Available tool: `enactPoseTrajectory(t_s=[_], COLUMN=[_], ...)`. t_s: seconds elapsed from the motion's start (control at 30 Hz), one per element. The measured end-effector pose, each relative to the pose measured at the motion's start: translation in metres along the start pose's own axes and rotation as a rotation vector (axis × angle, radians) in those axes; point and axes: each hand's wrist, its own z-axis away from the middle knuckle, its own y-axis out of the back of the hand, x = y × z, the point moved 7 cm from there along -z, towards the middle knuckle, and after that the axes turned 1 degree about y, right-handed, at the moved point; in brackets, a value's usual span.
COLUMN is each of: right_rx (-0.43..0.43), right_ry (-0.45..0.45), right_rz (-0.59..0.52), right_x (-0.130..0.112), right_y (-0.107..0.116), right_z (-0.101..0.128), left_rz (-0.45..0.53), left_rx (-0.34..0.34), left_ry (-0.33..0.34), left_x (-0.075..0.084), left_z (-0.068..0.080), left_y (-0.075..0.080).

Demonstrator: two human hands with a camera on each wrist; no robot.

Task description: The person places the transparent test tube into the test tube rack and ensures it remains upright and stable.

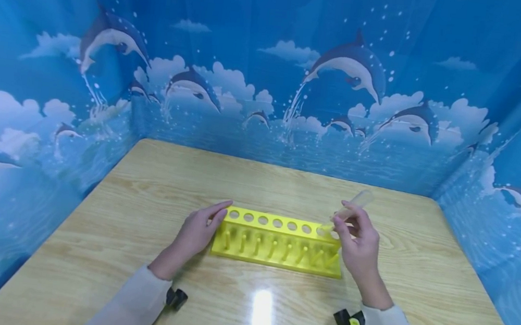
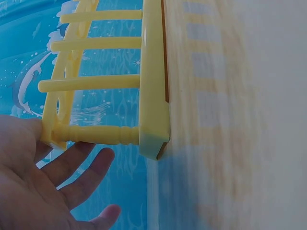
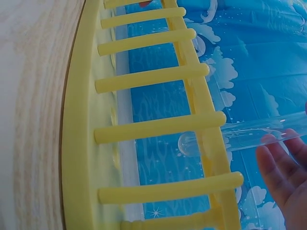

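A yellow test tube rack point(image 1: 276, 240) stands on the table, with a row of round holes along its top bar and a row of upright pegs below. My left hand point(image 1: 198, 229) holds the left end of the top bar. In the left wrist view, the thumb and a finger of that hand point(image 2: 43, 172) pinch the bar's corner, and the other fingers spread apart. My right hand point(image 1: 360, 243) pinches a clear test tube point(image 1: 359, 199), tilted over the rack's right end. In the right wrist view, the tube's rounded bottom point(image 3: 188, 143) pokes through a hole in the top bar.
The wood-grain table point(image 1: 170, 174) is ringed by a blue curtain point(image 1: 252, 52) with dolphins and clouds. A bright light reflection lies on the tabletop in front of the rack. Small black devices point(image 1: 176, 299) sit at both wrists.
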Motion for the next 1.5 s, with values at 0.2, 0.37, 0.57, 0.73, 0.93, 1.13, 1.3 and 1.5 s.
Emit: enactPoseTrajectory(t_s=[0.2, 0.37, 0.57, 0.73, 0.93, 1.13, 1.3, 1.5], right_rx=[-0.003, -0.002, -0.005, -0.006, -0.013, -0.018, -0.015, -0.011], right_ry=[0.002, 0.008, 0.01, 0.01, 0.001, 0.003, 0.005, -0.003], right_rz=[-0.011, 0.007, 0.01, 0.006, 0.004, 0.004, -0.008, 0.004], right_x=[-0.022, -0.029, -0.031, -0.031, -0.029, -0.029, -0.028, -0.026], right_y=[0.0, 0.0, 0.0, -0.001, -0.001, -0.002, -0.002, -0.003], right_z=[-0.004, -0.004, -0.004, -0.003, -0.003, -0.003, -0.003, -0.002], left_rz=[-0.007, -0.007, -0.012, -0.026, -0.043, -0.08, -0.094, -0.085], left_rx=[-0.003, -0.005, 0.001, 0.014, 0.043, 0.07, 0.08, 0.059], left_ry=[0.008, 0.0, -0.005, -0.05, -0.118, -0.174, -0.199, -0.166], left_x=[-0.001, 0.0, 0.001, 0.006, 0.012, 0.016, 0.017, 0.015], left_z=[0.001, 0.001, 0.002, 0.002, 0.002, 0.005, 0.005, 0.003], left_y=[0.0, -0.001, 0.0, 0.0, 0.003, 0.005, 0.006, 0.005])
